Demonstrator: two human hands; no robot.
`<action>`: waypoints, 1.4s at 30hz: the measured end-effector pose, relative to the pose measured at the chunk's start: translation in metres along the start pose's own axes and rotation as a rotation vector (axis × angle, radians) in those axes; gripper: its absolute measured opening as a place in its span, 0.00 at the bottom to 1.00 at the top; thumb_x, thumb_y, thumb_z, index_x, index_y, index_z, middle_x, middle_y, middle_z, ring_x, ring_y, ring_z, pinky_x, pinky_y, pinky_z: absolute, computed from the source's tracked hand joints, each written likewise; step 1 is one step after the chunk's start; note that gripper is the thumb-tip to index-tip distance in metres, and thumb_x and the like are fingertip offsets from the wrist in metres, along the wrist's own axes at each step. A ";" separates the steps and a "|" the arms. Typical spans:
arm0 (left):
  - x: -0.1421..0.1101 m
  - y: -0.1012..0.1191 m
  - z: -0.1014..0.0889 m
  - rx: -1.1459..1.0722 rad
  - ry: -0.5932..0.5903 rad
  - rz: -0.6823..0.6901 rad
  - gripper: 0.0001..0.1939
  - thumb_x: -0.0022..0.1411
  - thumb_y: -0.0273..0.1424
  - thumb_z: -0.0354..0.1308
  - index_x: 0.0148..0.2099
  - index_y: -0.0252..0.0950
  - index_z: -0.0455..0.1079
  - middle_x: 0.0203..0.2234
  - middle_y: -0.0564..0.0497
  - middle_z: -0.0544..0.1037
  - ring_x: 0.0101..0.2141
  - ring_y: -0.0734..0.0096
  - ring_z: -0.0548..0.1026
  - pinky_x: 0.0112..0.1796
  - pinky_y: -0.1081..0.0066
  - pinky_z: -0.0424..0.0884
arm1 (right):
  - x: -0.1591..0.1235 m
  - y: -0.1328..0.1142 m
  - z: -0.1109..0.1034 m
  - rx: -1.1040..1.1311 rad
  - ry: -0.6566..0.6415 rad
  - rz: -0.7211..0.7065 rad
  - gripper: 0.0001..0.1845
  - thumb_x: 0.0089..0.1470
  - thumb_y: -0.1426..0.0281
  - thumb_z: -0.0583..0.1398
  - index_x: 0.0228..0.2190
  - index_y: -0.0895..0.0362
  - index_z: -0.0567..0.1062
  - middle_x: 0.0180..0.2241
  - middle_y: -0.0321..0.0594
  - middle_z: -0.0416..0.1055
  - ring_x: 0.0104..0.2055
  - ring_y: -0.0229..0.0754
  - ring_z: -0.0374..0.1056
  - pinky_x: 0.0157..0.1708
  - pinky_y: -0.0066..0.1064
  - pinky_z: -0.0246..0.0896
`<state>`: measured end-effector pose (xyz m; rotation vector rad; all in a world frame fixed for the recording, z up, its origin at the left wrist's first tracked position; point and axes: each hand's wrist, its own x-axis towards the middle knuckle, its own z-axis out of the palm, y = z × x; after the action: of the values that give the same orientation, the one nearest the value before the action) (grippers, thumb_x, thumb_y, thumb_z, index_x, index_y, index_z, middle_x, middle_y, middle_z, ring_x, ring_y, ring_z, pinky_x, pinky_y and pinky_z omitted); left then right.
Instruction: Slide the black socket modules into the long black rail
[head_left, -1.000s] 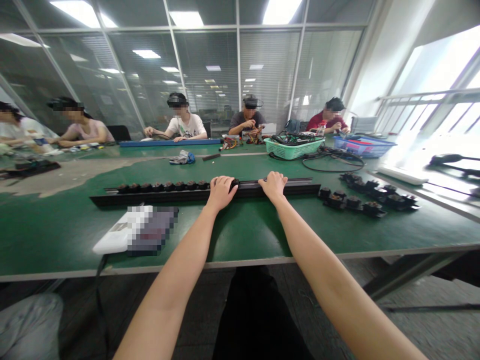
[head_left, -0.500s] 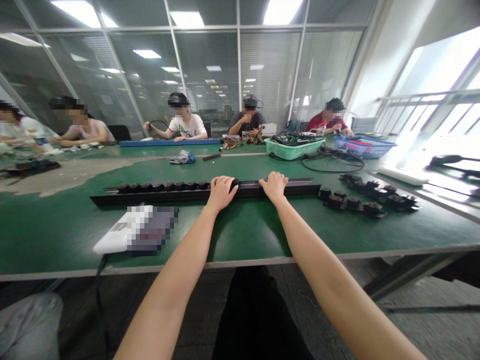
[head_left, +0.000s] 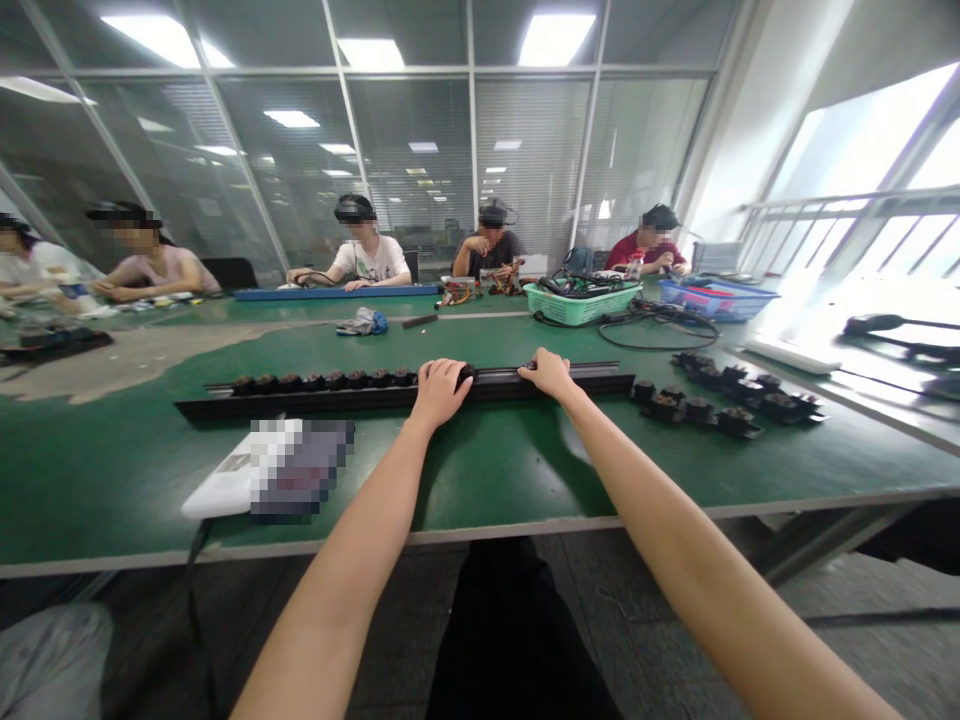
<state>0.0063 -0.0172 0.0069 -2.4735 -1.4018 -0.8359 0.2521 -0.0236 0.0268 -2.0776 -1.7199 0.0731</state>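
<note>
A long black rail lies crosswise on the green table, with a row of small black round-topped modules seated along its left half. My left hand is closed over the rail near its middle, gripping a black module that shows between thumb and fingers. To the right, past a short bare stretch of rail, my right hand is pinched at the rail. A small dark part shows at its fingertips, too covered to name. Beyond the rail's right end lie several loose black modules in rows.
A white device and a dark pouch-like item lie in front of the rail at left. Farther back are a green basket of cables, a blue basket and a crumpled cloth. Several people sit across the table.
My right hand has turned slightly, its forearm swinging outward to the right; my left hand stays on the rail. The camera view has shifted a little. A person opposite has lowered a raised hand.
</note>
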 end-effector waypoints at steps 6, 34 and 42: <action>0.000 0.000 0.000 -0.004 -0.008 -0.004 0.22 0.76 0.39 0.48 0.63 0.38 0.73 0.61 0.39 0.78 0.64 0.50 0.70 0.68 0.49 0.56 | -0.010 0.008 0.019 0.032 0.138 -0.042 0.17 0.69 0.61 0.57 0.49 0.61 0.75 0.53 0.55 0.78 0.58 0.54 0.70 0.58 0.42 0.53; 0.000 0.001 0.000 -0.009 -0.006 -0.006 0.22 0.75 0.39 0.48 0.62 0.39 0.74 0.60 0.40 0.78 0.64 0.49 0.70 0.68 0.49 0.56 | -0.015 0.011 0.011 -0.043 0.167 0.030 0.23 0.67 0.57 0.58 0.49 0.63 0.78 0.53 0.60 0.77 0.57 0.59 0.70 0.57 0.45 0.54; 0.000 0.002 0.001 0.004 -0.005 -0.006 0.22 0.76 0.39 0.48 0.62 0.36 0.73 0.60 0.39 0.78 0.64 0.50 0.70 0.68 0.50 0.56 | -0.016 0.011 0.005 -0.049 0.177 0.029 0.17 0.66 0.60 0.58 0.44 0.59 0.80 0.50 0.54 0.79 0.55 0.56 0.72 0.56 0.44 0.55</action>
<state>0.0081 -0.0180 0.0066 -2.4709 -1.4123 -0.8284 0.2574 -0.0387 0.0143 -2.0767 -1.6002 -0.1418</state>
